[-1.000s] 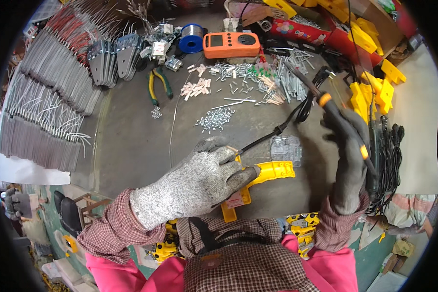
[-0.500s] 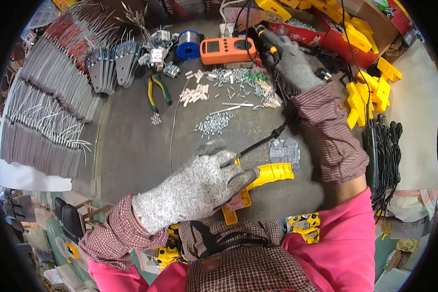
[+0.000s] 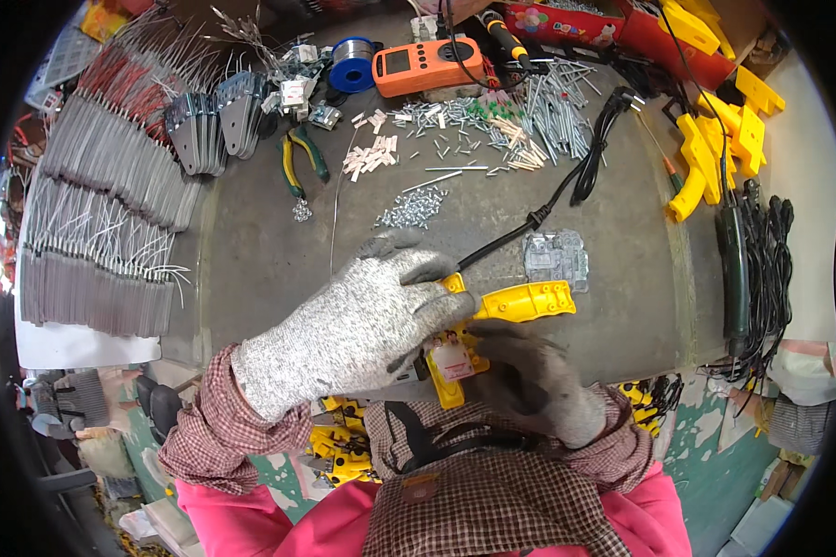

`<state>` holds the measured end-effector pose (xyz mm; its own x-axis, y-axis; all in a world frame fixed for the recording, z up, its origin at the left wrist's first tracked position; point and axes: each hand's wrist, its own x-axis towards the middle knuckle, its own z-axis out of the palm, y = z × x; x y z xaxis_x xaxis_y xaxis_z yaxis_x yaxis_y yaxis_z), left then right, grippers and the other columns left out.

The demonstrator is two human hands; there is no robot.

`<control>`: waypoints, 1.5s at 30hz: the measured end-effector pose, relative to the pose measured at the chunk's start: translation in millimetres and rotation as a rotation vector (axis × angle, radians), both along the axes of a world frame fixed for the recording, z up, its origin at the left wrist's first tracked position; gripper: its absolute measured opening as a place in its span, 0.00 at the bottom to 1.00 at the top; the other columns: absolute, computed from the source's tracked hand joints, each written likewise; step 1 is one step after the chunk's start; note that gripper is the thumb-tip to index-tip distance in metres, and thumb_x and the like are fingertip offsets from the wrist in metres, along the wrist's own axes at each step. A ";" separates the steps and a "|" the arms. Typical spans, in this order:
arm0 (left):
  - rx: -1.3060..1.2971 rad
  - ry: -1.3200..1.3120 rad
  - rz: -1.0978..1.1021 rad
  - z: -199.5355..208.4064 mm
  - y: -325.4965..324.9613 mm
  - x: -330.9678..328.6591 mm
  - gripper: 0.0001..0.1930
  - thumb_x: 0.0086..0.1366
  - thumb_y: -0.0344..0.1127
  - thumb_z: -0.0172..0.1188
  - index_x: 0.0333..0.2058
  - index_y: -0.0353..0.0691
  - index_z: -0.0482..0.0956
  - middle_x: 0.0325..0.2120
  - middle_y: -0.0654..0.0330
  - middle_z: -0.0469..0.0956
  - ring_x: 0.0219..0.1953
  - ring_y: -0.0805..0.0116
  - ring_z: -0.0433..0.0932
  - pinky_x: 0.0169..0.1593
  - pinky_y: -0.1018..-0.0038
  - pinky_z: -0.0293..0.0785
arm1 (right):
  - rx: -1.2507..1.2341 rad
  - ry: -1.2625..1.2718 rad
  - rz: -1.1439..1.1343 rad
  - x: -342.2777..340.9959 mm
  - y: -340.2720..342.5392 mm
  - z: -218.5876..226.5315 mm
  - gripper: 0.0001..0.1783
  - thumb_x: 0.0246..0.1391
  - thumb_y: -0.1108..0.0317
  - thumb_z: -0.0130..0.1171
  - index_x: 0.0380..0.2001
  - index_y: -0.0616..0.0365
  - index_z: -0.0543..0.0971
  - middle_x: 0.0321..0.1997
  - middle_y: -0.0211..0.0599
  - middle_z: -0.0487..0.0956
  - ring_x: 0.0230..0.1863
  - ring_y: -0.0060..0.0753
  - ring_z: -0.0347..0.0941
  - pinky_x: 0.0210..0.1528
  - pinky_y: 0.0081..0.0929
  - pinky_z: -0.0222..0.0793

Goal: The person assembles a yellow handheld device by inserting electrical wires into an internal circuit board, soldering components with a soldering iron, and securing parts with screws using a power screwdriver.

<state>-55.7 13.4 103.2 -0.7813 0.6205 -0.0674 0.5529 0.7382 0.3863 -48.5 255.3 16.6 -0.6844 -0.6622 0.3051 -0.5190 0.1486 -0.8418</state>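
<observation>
Lengthwise — yellow housing (image 3: pixel 515 304) pointing right

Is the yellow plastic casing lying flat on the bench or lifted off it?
Cannot tell: both gloved hands cover the yellow casing at the bench edge.

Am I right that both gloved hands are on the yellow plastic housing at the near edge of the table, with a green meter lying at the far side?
Not quite. In the head view the meter is orange, not green. Both the left hand and right hand do rest on the yellow plastic housing.
</observation>
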 end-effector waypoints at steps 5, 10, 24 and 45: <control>-0.055 -0.026 -0.095 1.7 -0.1 -11.0 0.20 0.51 0.33 0.63 0.46 0.42 0.79 0.47 0.50 0.76 0.56 0.49 0.72 0.62 0.52 0.65 | 0.083 -0.295 0.047 3.8 -3.3 -4.5 0.26 0.49 0.69 0.66 0.52 0.59 0.73 0.51 0.48 0.77 0.48 0.50 0.77 0.49 0.40 0.75; 0.051 -0.098 -0.132 -4.9 12.5 -16.0 0.16 0.50 0.34 0.64 0.41 0.42 0.80 0.45 0.50 0.76 0.57 0.51 0.71 0.66 0.49 0.58 | 0.050 -0.369 0.105 2.9 0.0 -1.6 0.31 0.51 0.70 0.66 0.58 0.60 0.70 0.53 0.51 0.76 0.49 0.52 0.77 0.50 0.40 0.74; 0.008 -0.195 -0.156 -1.0 4.1 -27.7 0.14 0.52 0.36 0.64 0.39 0.43 0.77 0.38 0.56 0.75 0.49 0.50 0.70 0.52 0.55 0.69 | 0.124 -0.093 0.077 6.0 2.5 -15.5 0.28 0.54 0.67 0.62 0.59 0.55 0.69 0.50 0.47 0.76 0.52 0.52 0.73 0.54 0.43 0.71; -0.092 -0.200 0.000 9.7 12.7 -25.5 0.11 0.52 0.33 0.66 0.36 0.44 0.78 0.39 0.58 0.75 0.49 0.54 0.70 0.54 0.57 0.66 | 0.006 -0.061 0.049 6.8 -1.5 -21.7 0.29 0.52 0.68 0.63 0.58 0.55 0.70 0.51 0.47 0.77 0.50 0.51 0.75 0.51 0.43 0.73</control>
<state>-81.2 26.1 112.9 -0.7467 0.6044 -0.2777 0.4720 0.7756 0.4191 -41.7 253.8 -5.1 -0.6684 -0.6971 0.2595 -0.4732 0.1294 -0.8714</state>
